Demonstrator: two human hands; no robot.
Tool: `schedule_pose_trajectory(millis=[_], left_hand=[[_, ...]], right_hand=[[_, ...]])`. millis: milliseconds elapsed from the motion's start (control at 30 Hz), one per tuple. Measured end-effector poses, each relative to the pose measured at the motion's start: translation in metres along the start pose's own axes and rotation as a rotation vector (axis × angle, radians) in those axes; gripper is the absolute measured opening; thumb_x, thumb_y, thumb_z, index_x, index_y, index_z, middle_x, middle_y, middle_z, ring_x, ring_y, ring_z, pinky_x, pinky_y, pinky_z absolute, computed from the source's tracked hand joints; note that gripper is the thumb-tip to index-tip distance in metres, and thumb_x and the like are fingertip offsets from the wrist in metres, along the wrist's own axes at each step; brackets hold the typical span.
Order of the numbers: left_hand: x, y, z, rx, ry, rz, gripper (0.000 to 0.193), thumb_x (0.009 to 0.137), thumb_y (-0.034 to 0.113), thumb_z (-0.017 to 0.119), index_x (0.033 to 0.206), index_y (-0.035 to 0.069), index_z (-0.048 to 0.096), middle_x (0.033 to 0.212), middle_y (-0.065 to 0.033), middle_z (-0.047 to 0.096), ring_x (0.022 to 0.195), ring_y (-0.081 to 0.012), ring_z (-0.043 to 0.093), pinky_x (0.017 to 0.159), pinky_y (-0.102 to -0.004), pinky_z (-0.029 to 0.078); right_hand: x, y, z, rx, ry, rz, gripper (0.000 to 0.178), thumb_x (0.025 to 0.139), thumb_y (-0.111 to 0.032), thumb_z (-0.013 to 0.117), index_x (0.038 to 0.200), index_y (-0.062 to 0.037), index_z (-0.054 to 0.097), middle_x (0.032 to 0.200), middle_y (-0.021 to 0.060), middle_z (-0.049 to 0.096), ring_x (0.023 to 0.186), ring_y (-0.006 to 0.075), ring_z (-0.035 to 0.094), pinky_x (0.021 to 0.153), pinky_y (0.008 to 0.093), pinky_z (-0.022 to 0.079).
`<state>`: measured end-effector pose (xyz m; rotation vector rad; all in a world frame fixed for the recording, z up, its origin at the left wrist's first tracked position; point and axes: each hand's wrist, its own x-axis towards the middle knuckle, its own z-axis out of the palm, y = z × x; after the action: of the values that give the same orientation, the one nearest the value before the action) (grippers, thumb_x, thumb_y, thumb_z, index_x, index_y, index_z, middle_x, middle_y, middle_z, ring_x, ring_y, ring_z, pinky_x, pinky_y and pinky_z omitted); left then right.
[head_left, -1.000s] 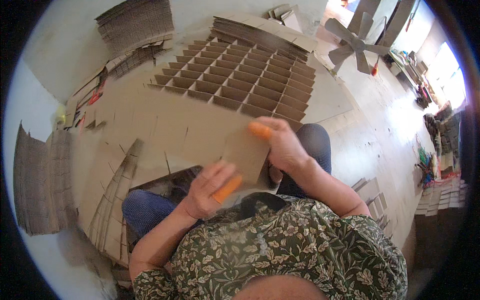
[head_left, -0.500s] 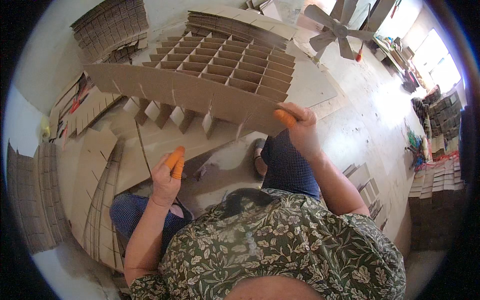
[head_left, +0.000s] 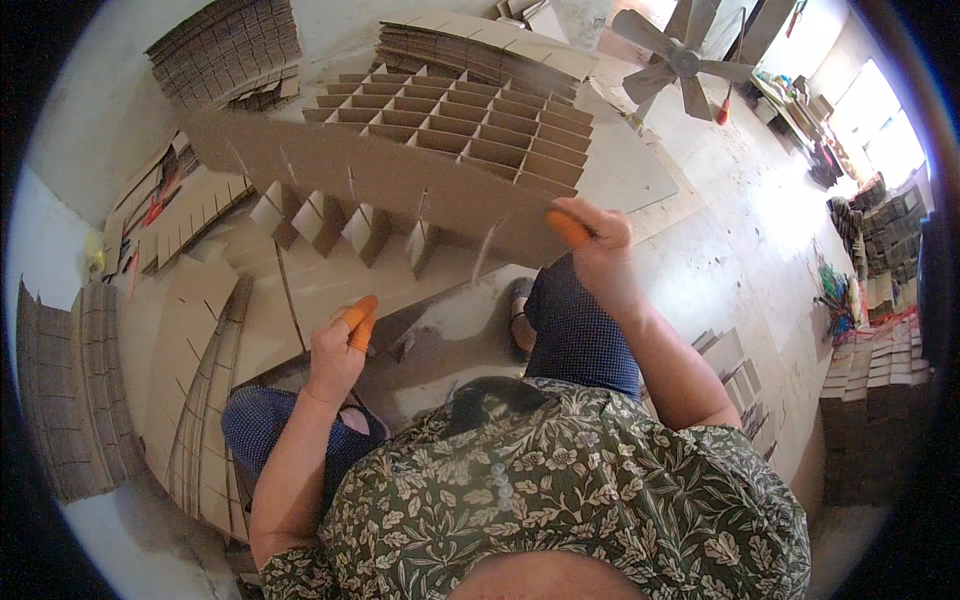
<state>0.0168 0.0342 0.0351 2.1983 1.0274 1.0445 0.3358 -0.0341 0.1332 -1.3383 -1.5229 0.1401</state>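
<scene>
At the lower edge, nearest the camera: dark green shirt with a pale leaf-and-flower print. Beyond its hem, knees in dotted blue trousers, set apart; a foot shows just beside the right leg.

Left hand: above the left knee, clear of the cardboard; fingers curled and drawn together, orange covers on two digits. Nothing shows between them; inner side of the hand hidden.

Right hand: above the right knee; thumb and fingers closed in a pinch on the right end of a long slotted cardboard strip. An orange cover shows on one digit.

Strip: raised on a slant across the near side of the grid, its broad face toward the camera, left end farther away. Several short cardboard ends show below its lower edge; cannot tell whether they are joined to it.

Left of the left hand: narrow slotted cardboard strips on a pale board; farther left, a stack of ridged cardboard near the wall.

Directly behind the raised strip: cardboard divider grid, lying flat, rows of open cells. Behind it, a pile of cardboard sheets; to the left, a taller cardboard stack.

Far right: grey-bladed fan, then a bright window.
</scene>
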Motion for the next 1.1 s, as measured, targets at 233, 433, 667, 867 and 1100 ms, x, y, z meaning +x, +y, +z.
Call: schedule_pose_trajectory(millis=[233, 433, 667, 867, 1100], left_hand=[[0.001, 0.003, -0.004, 0.000, -0.043, -0.080, 0.021, 0.085, 0.004, 0.062, 0.105, 0.002, 0.066, 0.085, -0.0147, 0.065, 0.068, -0.0204, 0.061, 0.060, -0.0289, 0.047], [0.002, -0.016, -0.005, 0.048, -0.029, -0.113, 0.020, 0.087, 0.004, 0.060, 0.105, 0.002, 0.066, 0.091, -0.0125, 0.069, 0.072, -0.0157, 0.062, 0.064, -0.0270, 0.048], [0.011, -0.018, -0.006, 0.024, 0.069, 0.010, 0.021, 0.087, 0.005, 0.061, 0.107, 0.003, 0.066, 0.090, -0.0104, 0.069, 0.070, -0.0138, 0.061, 0.063, -0.0265, 0.049], [0.014, -0.024, -0.008, -0.031, 0.072, -0.120, 0.021, 0.089, 0.007, 0.060, 0.109, 0.004, 0.066, 0.086, -0.0048, 0.066, 0.067, -0.0097, 0.057, 0.061, -0.0240, 0.048], [0.022, -0.031, -0.006, -0.165, 0.213, -0.237, 0.026, 0.087, 0.006, 0.062, 0.113, 0.003, 0.063, 0.092, -0.0066, 0.063, 0.076, -0.0119, 0.057, 0.066, -0.0243, 0.047]], right_hand=[[-0.011, 0.014, 0.010, -0.027, -0.074, -0.019, 0.012, 0.080, -0.002, 0.067, 0.092, 0.0012, 0.066, 0.077, 0.0198, 0.065, 0.065, 0.0241, 0.066, 0.057, 0.0300, 0.049], [-0.009, 0.012, 0.015, -0.091, -0.039, -0.010, 0.012, 0.080, -0.002, 0.067, 0.091, 0.0010, 0.066, 0.078, 0.0197, 0.065, 0.066, 0.0247, 0.066, 0.058, 0.0296, 0.050], [-0.020, 0.028, 0.034, -0.031, -0.221, -0.003, 0.011, 0.081, -0.003, 0.065, 0.091, 0.0004, 0.065, 0.075, 0.0182, 0.064, 0.069, 0.0299, 0.066, 0.060, 0.0316, 0.050], [-0.024, 0.023, 0.025, -0.190, -0.245, -0.108, 0.029, 0.080, -0.008, 0.066, 0.106, 0.0018, 0.060, 0.092, 0.0200, 0.063, 0.085, 0.0355, 0.063, 0.070, 0.0381, 0.052], [0.055, 0.044, 0.015, -0.504, 0.159, -0.343, 0.042, 0.084, -0.028, 0.065, 0.113, 0.0012, 0.058, 0.114, 0.0226, 0.058, 0.110, 0.0395, 0.053, 0.089, 0.0489, 0.045]])
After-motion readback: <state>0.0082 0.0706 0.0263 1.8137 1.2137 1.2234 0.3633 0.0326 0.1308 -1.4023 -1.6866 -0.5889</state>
